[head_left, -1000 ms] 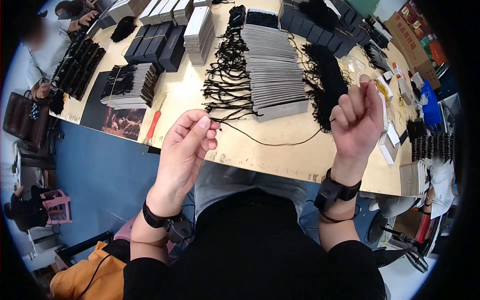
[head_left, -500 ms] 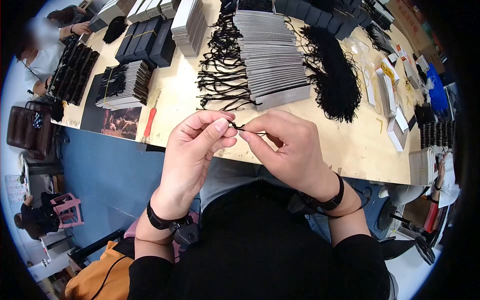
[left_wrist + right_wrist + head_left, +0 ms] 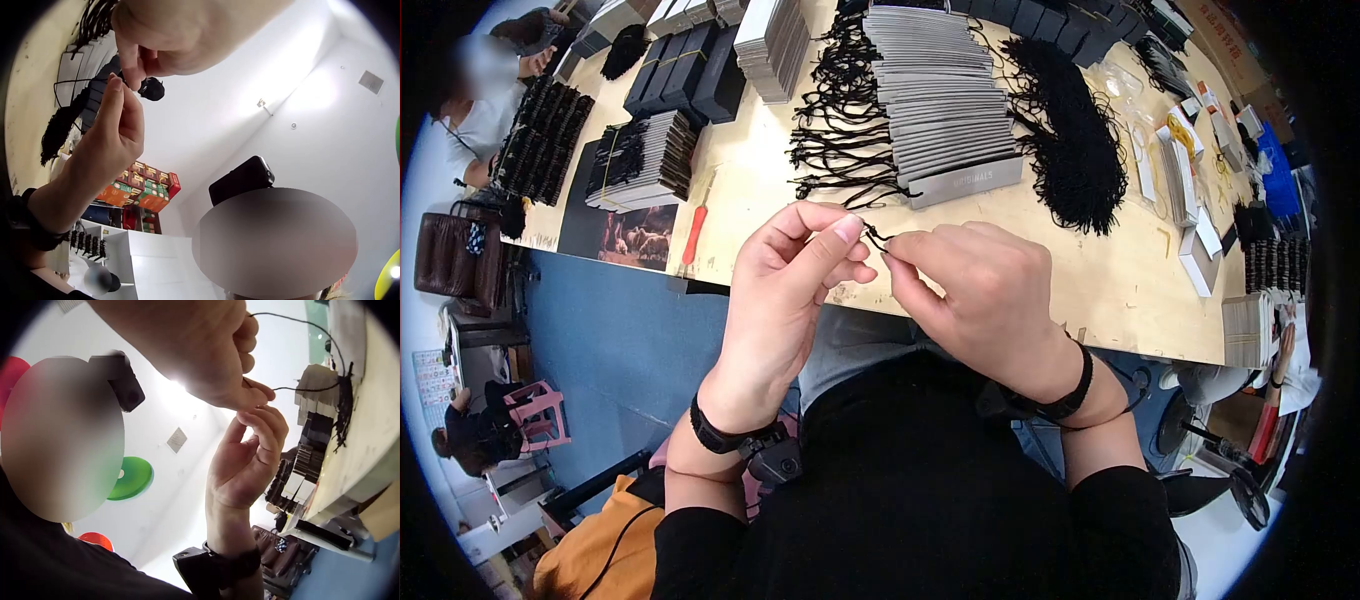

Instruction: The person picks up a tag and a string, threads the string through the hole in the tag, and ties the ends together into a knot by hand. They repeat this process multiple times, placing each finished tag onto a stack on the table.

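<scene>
In the head view my left hand (image 3: 785, 265) pinches the knotted end of a thin black cord (image 3: 875, 238) between thumb and forefinger. My right hand (image 3: 980, 290) pinches the same cord right beside it, thumb and forefinger close to the left fingertips. Both hands are raised over the table's near edge. A loop of black cord (image 3: 306, 390) runs out past the hands in the right wrist view. Beyond them lies a long row of grey cards (image 3: 945, 100), lettered on the front one, with black knotted cords (image 3: 840, 145) spreading from its left side.
A heap of black cords (image 3: 1080, 150) lies right of the cards. At left are a banded card stack (image 3: 662, 165), black boxes (image 3: 720, 75), a red-handled tool (image 3: 695, 235) and a dark picture sheet (image 3: 635, 240). White boxes (image 3: 1200, 255) stand at right. Another person sits at far left.
My right hand came down and left from its raised place at the right, bringing the cord to the left fingertips. The left hand moved slightly right and kept its pinch.
</scene>
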Demonstrator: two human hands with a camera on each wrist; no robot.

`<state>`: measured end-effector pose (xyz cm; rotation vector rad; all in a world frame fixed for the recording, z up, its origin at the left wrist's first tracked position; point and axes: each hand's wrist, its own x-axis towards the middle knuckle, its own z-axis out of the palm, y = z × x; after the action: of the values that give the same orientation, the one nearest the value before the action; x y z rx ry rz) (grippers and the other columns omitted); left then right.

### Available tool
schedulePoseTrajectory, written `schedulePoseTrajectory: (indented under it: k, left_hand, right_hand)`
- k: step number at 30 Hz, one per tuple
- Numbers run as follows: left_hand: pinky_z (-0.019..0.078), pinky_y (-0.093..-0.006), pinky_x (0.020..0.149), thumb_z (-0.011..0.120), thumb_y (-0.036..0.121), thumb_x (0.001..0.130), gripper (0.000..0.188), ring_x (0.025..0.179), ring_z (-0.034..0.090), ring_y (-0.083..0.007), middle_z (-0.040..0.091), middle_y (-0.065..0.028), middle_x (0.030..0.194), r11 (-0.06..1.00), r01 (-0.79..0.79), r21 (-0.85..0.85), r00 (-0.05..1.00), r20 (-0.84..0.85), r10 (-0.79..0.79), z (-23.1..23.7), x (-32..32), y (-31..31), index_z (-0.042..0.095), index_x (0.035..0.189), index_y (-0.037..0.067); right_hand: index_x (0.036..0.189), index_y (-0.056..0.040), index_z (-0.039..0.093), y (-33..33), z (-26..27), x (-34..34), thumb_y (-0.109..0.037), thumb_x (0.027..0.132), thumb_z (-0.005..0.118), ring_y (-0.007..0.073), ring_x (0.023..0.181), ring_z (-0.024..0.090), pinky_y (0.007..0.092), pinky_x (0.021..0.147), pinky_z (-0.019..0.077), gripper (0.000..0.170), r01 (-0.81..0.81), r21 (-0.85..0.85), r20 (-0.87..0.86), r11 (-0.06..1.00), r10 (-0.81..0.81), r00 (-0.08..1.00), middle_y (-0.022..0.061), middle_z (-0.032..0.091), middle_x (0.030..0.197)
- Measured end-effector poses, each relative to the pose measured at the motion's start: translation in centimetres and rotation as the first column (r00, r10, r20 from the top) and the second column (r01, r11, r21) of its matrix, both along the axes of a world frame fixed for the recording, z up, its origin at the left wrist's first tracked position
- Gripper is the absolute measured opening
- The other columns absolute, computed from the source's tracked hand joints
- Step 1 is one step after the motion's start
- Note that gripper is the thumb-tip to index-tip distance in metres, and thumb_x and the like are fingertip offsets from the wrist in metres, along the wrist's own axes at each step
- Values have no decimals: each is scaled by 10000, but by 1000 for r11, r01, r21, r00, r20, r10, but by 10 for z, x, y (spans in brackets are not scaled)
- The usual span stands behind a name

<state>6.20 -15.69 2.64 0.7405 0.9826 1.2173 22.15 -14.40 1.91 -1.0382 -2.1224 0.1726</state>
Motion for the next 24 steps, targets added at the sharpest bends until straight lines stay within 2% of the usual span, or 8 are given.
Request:
schedulePoseTrajectory:
  k: [10, 19, 24]
  left_hand:
    - [471, -183, 619, 532, 77, 852, 90, 673, 540, -60, 551, -16, 763, 1000, 4, -23, 1000, 26, -3, -4, -1, 1, 554, 897, 2]
    - [504, -181, 667, 518, 76, 858, 112, 703, 570, -62, 587, -52, 817, 999, 16, -49, 999, 41, -14, -2, -1, -1, 562, 896, -19]
    - [513, -188, 686, 507, 76, 864, 128, 729, 597, -80, 603, -81, 839, 998, 16, -59, 996, 83, -11, -3, -4, -2, 559, 906, -33]
  right_hand:
    - [659, -109, 538, 0, 0, 0, -137, 698, 615, 181, 495, 501, 302, 425, 384, 91, -1, 23, 43, 1000, 0, 999, 20, 467, 541]
    - [671, -105, 548, 1, -2, -5, -134, 698, 623, 191, 479, 508, 309, 420, 377, 85, 42, 19, -68, 999, -41, 997, 25, 478, 526]
    - [700, -107, 576, -1, -2, -7, -151, 708, 642, 188, 494, 547, 294, 431, 394, 80, 70, -32, -163, 997, -75, 984, 31, 551, 561]
